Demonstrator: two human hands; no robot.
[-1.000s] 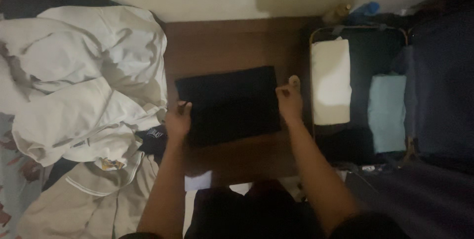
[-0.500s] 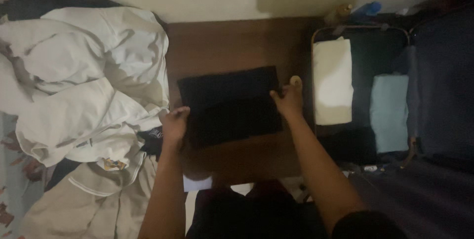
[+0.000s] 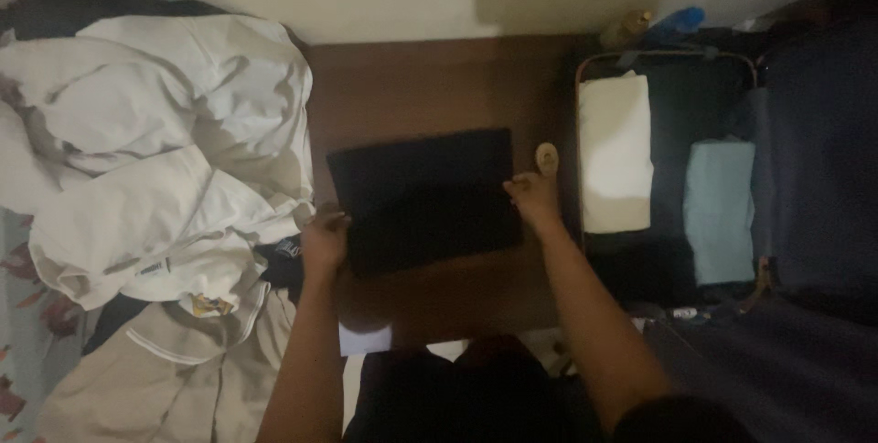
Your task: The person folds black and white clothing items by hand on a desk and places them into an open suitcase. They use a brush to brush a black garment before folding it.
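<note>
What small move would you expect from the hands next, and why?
Probably lifting the folded black garment toward the open suitcase: the left hand and right hand grip its opposite edges, it looks fully folded, and folded white and light blue pieces already lie inside.

A brown wooden table (image 3: 430, 86) carries a folded black cloth (image 3: 422, 196); a small round object (image 3: 546, 157) beside it.

The folded black cloth garment (image 3: 422, 198) looks matt and smooth; the brown wooden table (image 3: 412, 86) shows a dull sheen; the crumpled white cloth pile (image 3: 174, 150) looks soft.
</note>
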